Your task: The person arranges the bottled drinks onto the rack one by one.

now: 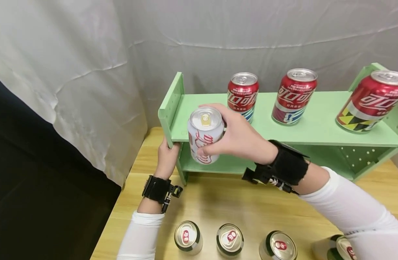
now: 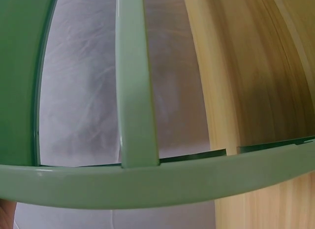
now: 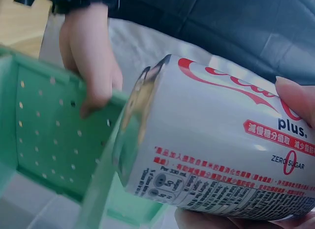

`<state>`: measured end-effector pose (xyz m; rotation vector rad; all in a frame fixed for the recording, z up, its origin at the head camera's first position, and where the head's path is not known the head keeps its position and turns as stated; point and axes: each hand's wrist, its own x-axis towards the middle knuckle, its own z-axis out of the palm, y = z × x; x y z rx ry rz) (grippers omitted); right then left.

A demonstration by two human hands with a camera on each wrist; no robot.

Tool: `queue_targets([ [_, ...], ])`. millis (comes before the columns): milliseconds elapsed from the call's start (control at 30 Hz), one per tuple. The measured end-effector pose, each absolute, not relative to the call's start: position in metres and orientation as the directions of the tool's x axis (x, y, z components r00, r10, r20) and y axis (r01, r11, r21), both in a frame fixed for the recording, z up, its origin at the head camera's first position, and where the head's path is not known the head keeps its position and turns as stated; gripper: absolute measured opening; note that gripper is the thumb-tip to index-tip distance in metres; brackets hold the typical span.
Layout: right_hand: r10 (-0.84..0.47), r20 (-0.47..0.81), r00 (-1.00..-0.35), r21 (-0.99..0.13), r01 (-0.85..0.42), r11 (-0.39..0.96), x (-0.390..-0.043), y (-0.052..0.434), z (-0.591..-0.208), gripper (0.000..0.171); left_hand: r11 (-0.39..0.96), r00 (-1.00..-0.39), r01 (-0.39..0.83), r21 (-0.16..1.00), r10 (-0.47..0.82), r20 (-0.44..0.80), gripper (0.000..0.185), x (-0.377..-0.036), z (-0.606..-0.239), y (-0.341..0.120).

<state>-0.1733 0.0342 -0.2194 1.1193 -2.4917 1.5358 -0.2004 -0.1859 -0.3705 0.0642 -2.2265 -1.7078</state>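
Both hands are up at the left end of the green shelf (image 1: 316, 133). Nearest me on the wooden table (image 1: 218, 202), a row of green-rimmed cans (image 1: 230, 239) stands along the bottom edge of the head view, untouched and well below the hands. My left hand (image 1: 166, 157) reaches up from there and clasps the shelf's left side panel (image 1: 168, 104) at its front edge; the right wrist view shows its fingers curled over the panel edge (image 3: 93, 86). My right hand (image 1: 238, 135) wraps around a white Coca-Cola Plus can (image 1: 203, 135), thumb and fingers on opposite sides of the body. That can is off every surface, held in front of the shelf's left front corner, just beside the left hand. Its long axis is close to upright, top tipped slightly toward me. From the can, the open left part of the top board (image 1: 202, 108) lies just beyond and slightly higher. Farther back on that board stand three red Coca-Cola cans (image 1: 242, 94), upright, spaced apart toward the right.
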Motion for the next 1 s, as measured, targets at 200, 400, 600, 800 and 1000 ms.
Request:
queue_targets([
  [200, -0.504, 0.312, -0.805, -0.777, -0.521, 0.352, -0.189, 0.025, -0.212, 0.091, 0.267, -0.942, 0.159, 0.950, -0.246, 0.227, 0.044, -0.201, -0.373, -0.183],
  [400, -0.462, 0.277, -0.843, -0.785, -0.476, 0.397, -0.203, 0.019, -0.208, 0.084, 0.268, -0.945, 0.164, 0.949, -0.234, 0.229, 0.043, -0.200, -0.372, -0.182],
  [600, -0.461, 0.271, -0.845, -0.777, -0.474, 0.414, -0.213, 0.012, -0.206, 0.082, 0.264, -0.940, 0.168, 0.950, -0.247, 0.235, 0.041, -0.198, -0.371, -0.186],
  [800, -0.486, 0.274, -0.830, -0.774, -0.490, 0.401, -0.221, 0.011, -0.204, 0.079, 0.255, -0.942, 0.172, 0.951, -0.239, 0.234, 0.043, -0.199, -0.370, -0.188],
  [1000, -0.535, 0.228, -0.813, -0.792, -0.475, 0.385, -0.228, 0.012, -0.201, 0.079, 0.257, -0.945, 0.165, 0.952, -0.234, 0.227, 0.044, -0.199, -0.369, -0.186],
])
